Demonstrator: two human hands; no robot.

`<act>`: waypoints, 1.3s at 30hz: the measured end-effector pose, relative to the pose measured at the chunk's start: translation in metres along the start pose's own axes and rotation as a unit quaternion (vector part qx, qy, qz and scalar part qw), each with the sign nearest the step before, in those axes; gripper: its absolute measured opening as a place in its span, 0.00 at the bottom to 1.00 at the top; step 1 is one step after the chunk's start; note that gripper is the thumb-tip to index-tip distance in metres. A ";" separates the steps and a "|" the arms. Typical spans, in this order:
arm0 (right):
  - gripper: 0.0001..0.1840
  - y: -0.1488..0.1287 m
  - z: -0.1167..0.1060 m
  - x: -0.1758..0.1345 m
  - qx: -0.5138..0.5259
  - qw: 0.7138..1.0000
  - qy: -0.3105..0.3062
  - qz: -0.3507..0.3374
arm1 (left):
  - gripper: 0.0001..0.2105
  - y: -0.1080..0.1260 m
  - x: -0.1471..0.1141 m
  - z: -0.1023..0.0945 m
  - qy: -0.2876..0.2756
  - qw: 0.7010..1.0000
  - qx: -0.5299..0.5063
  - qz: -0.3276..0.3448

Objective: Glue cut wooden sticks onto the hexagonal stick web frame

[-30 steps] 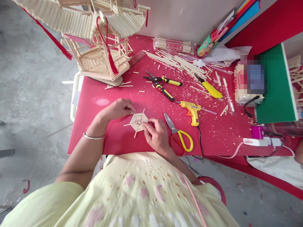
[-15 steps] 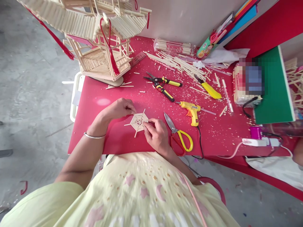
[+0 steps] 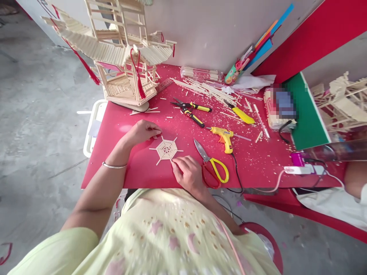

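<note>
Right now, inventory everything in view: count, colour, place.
stick web: 1, beige, between hands
stick pavilion: 1, beige, red tassels, table's far left
pliers: 1, black-yellow, mid-table
utility knife: 1, yellow, right of pliers
glue gun: 1, yellow, mid-right table
scissors: 1, red-and-yellow handles, near edge
loose sticks: many, beige, table's far middle
wrapped stick bundles: at least 2, beige, far side and right
pen holder: 1, green, far side
board: 1, green, right
stick model: 1, beige, far right
power strip: 1, white, right
table: 1, red, centre
stool: 1, red, bottom right
co-worker's arm: 1, bare, right edge
left hand: 1, bare, web's upper left
right hand: 1, bare, fingers at web's lower right
</note>
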State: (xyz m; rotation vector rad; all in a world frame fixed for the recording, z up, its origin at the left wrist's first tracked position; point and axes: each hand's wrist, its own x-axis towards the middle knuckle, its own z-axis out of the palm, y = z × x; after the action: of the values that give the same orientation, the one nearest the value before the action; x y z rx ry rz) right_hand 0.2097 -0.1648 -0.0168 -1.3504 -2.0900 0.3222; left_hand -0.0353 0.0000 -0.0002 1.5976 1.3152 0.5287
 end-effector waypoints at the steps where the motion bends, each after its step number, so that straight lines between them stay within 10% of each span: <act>1: 0.10 -0.001 -0.001 -0.002 0.000 1.000 0.001 -0.008 | 0.16 -0.002 0.001 0.001 0.005 1.000 -0.005 0.002; 10: 0.14 0.014 -0.043 -0.043 -0.152 0.978 0.118 0.078 | 0.17 -0.009 -0.017 0.005 0.078 0.992 0.063 0.072; 18: 0.27 0.028 -0.067 -0.070 -0.252 0.949 0.035 0.186 | 0.19 -0.014 -0.051 -0.006 0.011 0.984 0.148 0.101; 31: 0.21 0.051 -0.101 -0.052 -0.174 0.959 -0.021 0.224 | 0.13 -0.021 -0.048 0.002 0.029 0.980 0.172 0.099; 35: 0.28 0.087 -0.114 -0.029 -0.250 0.918 0.093 0.293 | 0.13 -0.016 -0.047 0.002 0.011 0.979 0.178 0.099; 39: 0.34 0.121 -0.113 0.005 -0.268 0.884 0.003 0.384 | 0.13 -0.012 -0.047 0.001 0.008 0.980 0.161 0.120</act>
State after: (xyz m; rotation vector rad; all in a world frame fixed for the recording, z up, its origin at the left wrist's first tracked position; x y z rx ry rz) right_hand 0.3665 -0.1208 0.0105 -2.4913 -1.5870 0.0409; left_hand -0.0553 -0.0442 -0.0002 2.0407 1.2735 0.4916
